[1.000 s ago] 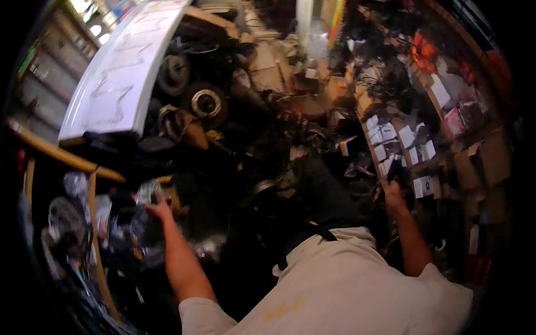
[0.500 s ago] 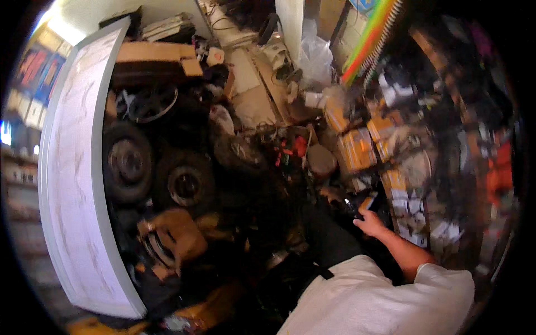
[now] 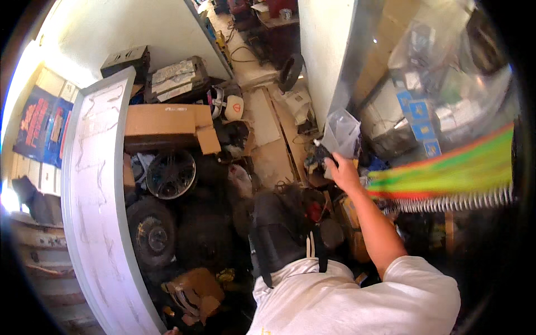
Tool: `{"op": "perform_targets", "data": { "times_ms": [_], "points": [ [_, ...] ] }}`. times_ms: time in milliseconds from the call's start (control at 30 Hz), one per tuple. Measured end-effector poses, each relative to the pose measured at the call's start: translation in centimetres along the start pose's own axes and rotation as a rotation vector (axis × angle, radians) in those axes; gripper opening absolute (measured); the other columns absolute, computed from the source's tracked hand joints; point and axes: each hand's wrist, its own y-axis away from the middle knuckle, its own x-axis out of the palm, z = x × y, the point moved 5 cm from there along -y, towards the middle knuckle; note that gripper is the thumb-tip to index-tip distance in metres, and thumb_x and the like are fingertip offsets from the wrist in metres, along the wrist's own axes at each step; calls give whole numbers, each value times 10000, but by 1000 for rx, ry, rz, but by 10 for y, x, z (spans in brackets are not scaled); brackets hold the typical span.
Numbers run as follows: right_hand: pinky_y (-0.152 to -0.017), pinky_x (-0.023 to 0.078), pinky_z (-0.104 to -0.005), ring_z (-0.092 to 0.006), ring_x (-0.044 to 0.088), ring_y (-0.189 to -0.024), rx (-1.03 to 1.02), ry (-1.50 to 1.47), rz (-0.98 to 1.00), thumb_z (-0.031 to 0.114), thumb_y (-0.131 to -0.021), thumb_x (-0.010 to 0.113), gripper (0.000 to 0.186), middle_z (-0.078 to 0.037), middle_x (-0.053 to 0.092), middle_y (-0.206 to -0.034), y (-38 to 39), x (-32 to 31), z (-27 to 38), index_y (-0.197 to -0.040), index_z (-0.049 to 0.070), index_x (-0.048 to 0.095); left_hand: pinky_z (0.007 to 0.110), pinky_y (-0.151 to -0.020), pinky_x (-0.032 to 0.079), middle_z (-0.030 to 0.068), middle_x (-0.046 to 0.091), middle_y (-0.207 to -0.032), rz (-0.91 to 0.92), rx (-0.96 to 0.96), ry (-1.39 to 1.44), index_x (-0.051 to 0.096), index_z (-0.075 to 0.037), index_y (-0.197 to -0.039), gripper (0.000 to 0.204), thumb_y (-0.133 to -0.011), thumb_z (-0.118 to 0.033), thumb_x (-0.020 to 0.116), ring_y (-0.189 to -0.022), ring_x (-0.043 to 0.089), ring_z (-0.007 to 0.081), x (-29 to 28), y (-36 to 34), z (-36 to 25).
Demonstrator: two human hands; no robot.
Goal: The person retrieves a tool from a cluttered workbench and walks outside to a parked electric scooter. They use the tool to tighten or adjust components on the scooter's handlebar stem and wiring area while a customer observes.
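Note:
My right hand (image 3: 343, 174) reaches forward at the centre right, fingers closed around a small black object with a pale tip (image 3: 322, 152). Its exact kind cannot be made out. Just beyond the hand is a translucent plastic bag (image 3: 341, 129) against the end of a white wall. At the bottom edge, beside the lower end of a long white panel with a grey frame (image 3: 92, 184), a sliver of what looks like my left hand (image 3: 172, 331) shows; its fingers are mostly cut off.
A narrow passage of flattened cardboard (image 3: 261, 120) leads ahead. Wheels and tyres (image 3: 152, 237) lie left of my legs, below a long cardboard box (image 3: 162, 120). On the right hang a yellow-green strip with a spiral edge (image 3: 446, 164) and plastic-wrapped goods (image 3: 424, 106).
My view has swung toward the passage. My right hand has moved forward with the black object still in it, now near the plastic bag. A sliver of skin has appeared at the bottom edge.

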Motion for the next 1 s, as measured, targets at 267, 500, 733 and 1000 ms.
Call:
{"op": "perform_targets", "data": {
  "times_ms": [267, 500, 733, 1000],
  "points": [
    [-730, 470, -443, -365, 626, -812, 21, 82, 276, 389, -884, 566, 382, -192, 655, -835, -388, 22, 0, -986, 28, 639, 387, -861, 467, 153, 633, -1063, 527, 324, -812, 594, -10, -1149, 489, -894, -427, 574, -1009, 589, 291, 241, -69, -476],
    [-476, 382, -301, -108, 475, -478, 581, -9, 402, 295, -896, 579, 280, -16, 517, -542, -479, 9, -57, -765, 50, 612, 343, -893, 459, 178, 606, -1097, 673, 1257, -624, 581, -25, -1148, 351, -866, -230, 627, -1031, 587, 302, 440, 114, -898],
    [-673, 459, -304, -164, 560, -694, 578, -171, 136, 220, -866, 612, 281, -92, 631, -782, -579, 58, 19, -1024, -12, 627, 352, -892, 442, 165, 623, -1070, 1019, 1372, -580, 577, 4, -1149, 403, -915, -324, 562, -1006, 584, 280, 577, 179, -1153],
    [-718, 471, -302, -144, 592, -784, 533, -404, 8, 172, -899, 590, 236, -147, 652, -887, -850, 217, 104, -1057, -2, 594, 287, -772, 499, 68, 615, -965, 1603, 805, -424, 602, 11, -1069, 402, -897, -352, 608, -885, 591, 138, 716, 133, -1431]
  ]
}}
